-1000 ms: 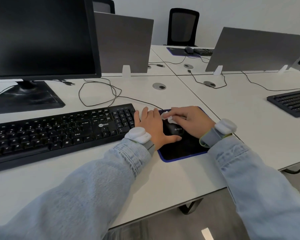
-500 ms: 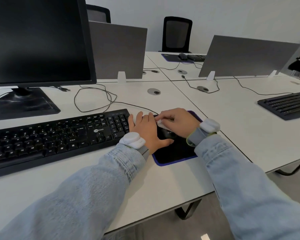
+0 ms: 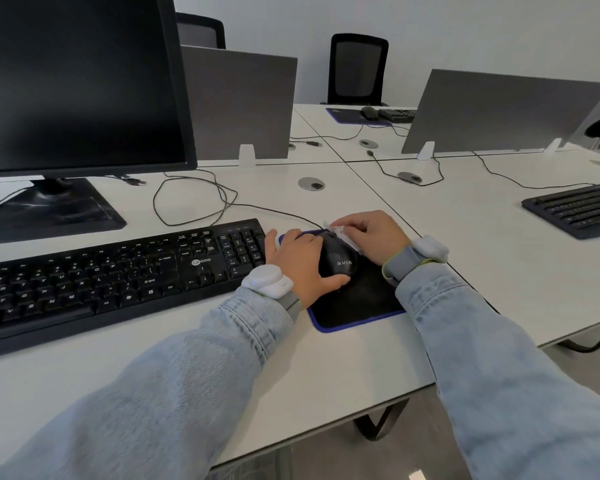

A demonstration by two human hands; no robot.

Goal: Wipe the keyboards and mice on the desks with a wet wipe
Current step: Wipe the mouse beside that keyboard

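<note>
A black mouse [image 3: 338,259] sits on a black mouse pad with a blue edge [image 3: 359,306]. My left hand [image 3: 300,263] grips the mouse from its left side, thumb wrapped round its near end. My right hand [image 3: 371,235] holds a white wet wipe [image 3: 340,233] against the mouse's far right side. A black keyboard [image 3: 111,275] lies just left of the pad. A second black keyboard [image 3: 579,207] lies on the desk to the right. On the far desk are another mouse [image 3: 369,113] and keyboard [image 3: 397,115].
A large dark monitor [image 3: 80,81] stands behind the near keyboard on its base. Loose cables [image 3: 194,199] loop across the white desk [image 3: 326,358]. Grey divider panels [image 3: 239,98] split the desks. Black chairs [image 3: 357,67] stand at the back.
My right hand with the wipe has moved from the mouse's top towards its far right side, uncovering more of the mouse. My left hand keeps its hold. The camera view has shifted slightly.
</note>
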